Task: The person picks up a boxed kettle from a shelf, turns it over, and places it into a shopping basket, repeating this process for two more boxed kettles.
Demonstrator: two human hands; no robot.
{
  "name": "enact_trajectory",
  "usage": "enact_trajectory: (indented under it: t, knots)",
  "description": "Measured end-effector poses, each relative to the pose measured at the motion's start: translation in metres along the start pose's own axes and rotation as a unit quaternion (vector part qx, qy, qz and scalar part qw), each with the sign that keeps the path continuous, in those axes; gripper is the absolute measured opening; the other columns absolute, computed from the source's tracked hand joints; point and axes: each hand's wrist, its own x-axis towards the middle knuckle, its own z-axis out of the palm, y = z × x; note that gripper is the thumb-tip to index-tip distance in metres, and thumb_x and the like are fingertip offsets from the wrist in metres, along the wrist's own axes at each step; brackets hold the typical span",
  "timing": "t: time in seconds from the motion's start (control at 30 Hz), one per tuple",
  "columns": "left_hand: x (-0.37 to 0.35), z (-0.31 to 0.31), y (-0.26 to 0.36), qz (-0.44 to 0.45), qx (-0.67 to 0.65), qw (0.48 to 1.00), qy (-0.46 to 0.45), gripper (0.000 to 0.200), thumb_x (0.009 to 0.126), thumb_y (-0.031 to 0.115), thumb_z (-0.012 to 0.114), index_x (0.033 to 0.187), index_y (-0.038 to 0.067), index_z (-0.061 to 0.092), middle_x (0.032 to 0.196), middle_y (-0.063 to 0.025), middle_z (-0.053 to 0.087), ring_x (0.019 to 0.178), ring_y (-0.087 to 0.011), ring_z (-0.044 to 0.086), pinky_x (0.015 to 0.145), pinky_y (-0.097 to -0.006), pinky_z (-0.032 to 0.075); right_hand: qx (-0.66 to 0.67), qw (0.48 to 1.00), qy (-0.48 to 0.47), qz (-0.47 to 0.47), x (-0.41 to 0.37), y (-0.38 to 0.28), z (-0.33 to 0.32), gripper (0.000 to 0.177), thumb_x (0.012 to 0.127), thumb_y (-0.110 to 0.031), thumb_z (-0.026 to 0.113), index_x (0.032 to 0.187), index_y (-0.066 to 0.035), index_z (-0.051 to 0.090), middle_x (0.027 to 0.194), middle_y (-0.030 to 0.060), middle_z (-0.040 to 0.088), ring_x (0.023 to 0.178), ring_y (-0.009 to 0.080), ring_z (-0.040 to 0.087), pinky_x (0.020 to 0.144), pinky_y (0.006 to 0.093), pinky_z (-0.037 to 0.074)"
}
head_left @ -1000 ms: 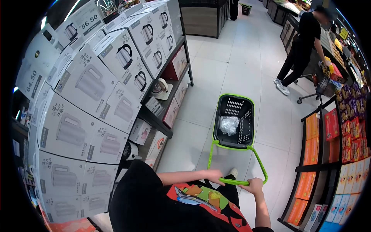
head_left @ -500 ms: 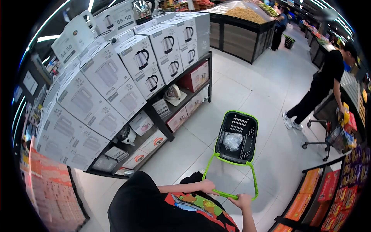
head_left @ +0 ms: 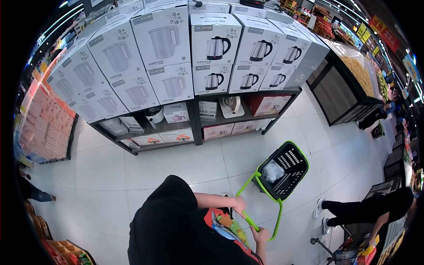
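My left hand (head_left: 239,205) and my right hand (head_left: 261,234) are both closed around the bright green handle (head_left: 250,220) of a shopping basket, a short stretch of it showing between them. The black basket (head_left: 298,176) has a green rim and slotted walls, and it sits on the floor ahead and to the right. A crumpled clear plastic bag (head_left: 273,171) lies inside it, its contents not readable. The handle's two green arms run from my hands up to the basket's near edge.
Ahead stands a dark shelf (head_left: 198,117) stacked with kettle boxes (head_left: 216,42). A person in black (head_left: 375,205) leans over a cart (head_left: 346,256) at the right. A produce bin (head_left: 340,90) stands beyond, and pink stacked goods (head_left: 46,121) fill the left.
My view has turned left, so the kettle shelf now faces me and the person with the cart sits lower right. Both hands keep hold of the handle, and the basket has swung at an angle.
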Motion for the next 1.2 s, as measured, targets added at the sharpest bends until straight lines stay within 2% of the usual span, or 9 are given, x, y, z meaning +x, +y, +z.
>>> enact_trajectory:
  t: [0.03, 0.13, 0.33, 0.43, 0.63, 0.8, 0.97, 1.07, 1.2]
  knots:
    - [0.011, -0.007, -0.009, 0.025, -0.04, 0.997, 0.054, 0.067, 0.069, 0.068, 0.041, 0.059, 0.005, 0.061, 0.055, -0.0142, 0.056, 0.054, -0.0332, 0.055, 0.048, -0.0411, 0.043, 0.014, 1.0, 0.0, 0.001, 0.016, 0.004, -0.011, 0.058, 0.063, -0.062, 0.057, 0.056, -0.004, 0.06, 0.049, 0.0158, 0.052, 0.049, 0.0347, 0.053, 0.046, 0.0424, 0.04]
    - [0.053, -0.033, -0.022, 0.017, -0.038, 0.997, 0.065, 0.066, 0.069, 0.068, 0.042, 0.059, 0.006, 0.062, 0.055, -0.0137, 0.057, 0.053, -0.0324, 0.056, 0.048, -0.0412, 0.043, -0.006, 1.0, -0.019, 0.003, 0.062, 0.031, -0.035, 0.058, 0.063, -0.061, 0.058, 0.056, -0.004, 0.061, 0.049, 0.016, 0.052, 0.049, 0.0347, 0.053, 0.046, 0.0424, 0.04]
    - [0.141, -0.068, -0.009, -0.024, -0.032, 0.999, 0.014, 0.067, 0.072, 0.068, 0.038, 0.068, 0.006, 0.065, 0.065, -0.0106, 0.061, 0.064, -0.0274, 0.06, 0.055, -0.0394, 0.046, -0.016, 0.998, -0.059, -0.02, 0.124, 0.119, -0.036, 0.057, 0.058, -0.061, 0.06, 0.057, -0.004, 0.061, 0.049, 0.0162, 0.052, 0.049, 0.0341, 0.054, 0.046, 0.0419, 0.04]
    - [0.16, -0.092, -0.015, -0.034, -0.063, 0.997, 0.039, 0.067, 0.072, 0.067, 0.038, 0.072, 0.005, 0.064, 0.073, -0.0132, 0.062, 0.068, -0.0281, 0.061, 0.058, -0.0404, 0.047, -0.062, 0.995, -0.056, -0.049, 0.167, 0.149, -0.052, 0.057, 0.057, -0.061, 0.06, 0.056, -0.005, 0.062, 0.05, 0.0165, 0.053, 0.05, 0.034, 0.055, 0.048, 0.042, 0.042]
    - [0.21, -0.153, -0.071, -0.072, -0.089, 0.993, 0.033, 0.068, 0.072, 0.067, 0.038, 0.063, 0.004, 0.063, 0.068, -0.0151, 0.061, 0.063, -0.0317, 0.059, 0.054, -0.0411, 0.046, -0.052, 0.989, -0.082, -0.114, 0.281, 0.163, -0.087, 0.057, 0.062, -0.062, 0.056, 0.056, -0.005, 0.062, 0.051, 0.0165, 0.054, 0.05, 0.0342, 0.055, 0.048, 0.0418, 0.043]
    - [0.296, -0.193, -0.102, -0.109, -0.095, 0.987, 0.067, 0.069, 0.071, 0.068, 0.038, 0.063, 0.004, 0.063, 0.065, -0.0152, 0.06, 0.06, -0.0327, 0.058, 0.053, -0.042, 0.045, -0.035, 0.988, -0.059, -0.141, 0.375, 0.228, -0.101, 0.059, 0.062, -0.062, 0.056, 0.053, -0.004, 0.06, 0.049, 0.0162, 0.053, 0.05, 0.0337, 0.055, 0.047, 0.0418, 0.043]
    - [0.381, -0.25, -0.09, -0.159, -0.121, 0.975, 0.098, 0.071, 0.072, 0.069, 0.035, 0.066, 0.005, 0.064, 0.065, -0.0148, 0.06, 0.062, -0.0329, 0.058, 0.053, -0.0424, 0.045, -0.099, 0.97, -0.087, -0.203, 0.468, 0.299, -0.16, 0.061, 0.057, -0.067, 0.056, 0.052, -0.007, 0.061, 0.047, 0.0127, 0.053, 0.047, 0.031, 0.054, 0.045, 0.0383, 0.042]
    - [0.405, -0.266, -0.1, -0.172, -0.154, 0.969, 0.088, 0.07, 0.072, 0.069, 0.034, 0.066, 0.006, 0.064, 0.065, -0.0143, 0.06, 0.062, -0.0324, 0.058, 0.052, -0.0421, 0.044, -0.11, 0.961, -0.13, -0.216, 0.509, 0.312, -0.176, 0.061, 0.058, -0.067, 0.055, 0.052, -0.007, 0.061, 0.047, 0.0123, 0.053, 0.048, 0.0305, 0.055, 0.046, 0.039, 0.042]
    - [0.414, -0.3, -0.118, -0.175, -0.163, 0.969, 0.062, 0.069, 0.073, 0.069, 0.034, 0.065, 0.007, 0.064, 0.065, -0.0141, 0.06, 0.061, -0.0318, 0.058, 0.051, -0.0416, 0.044, -0.097, 0.96, -0.131, -0.226, 0.543, 0.32, -0.176, 0.062, 0.058, -0.07, 0.052, 0.052, -0.009, 0.061, 0.05, 0.0115, 0.055, 0.049, 0.0292, 0.056, 0.046, 0.0373, 0.043]
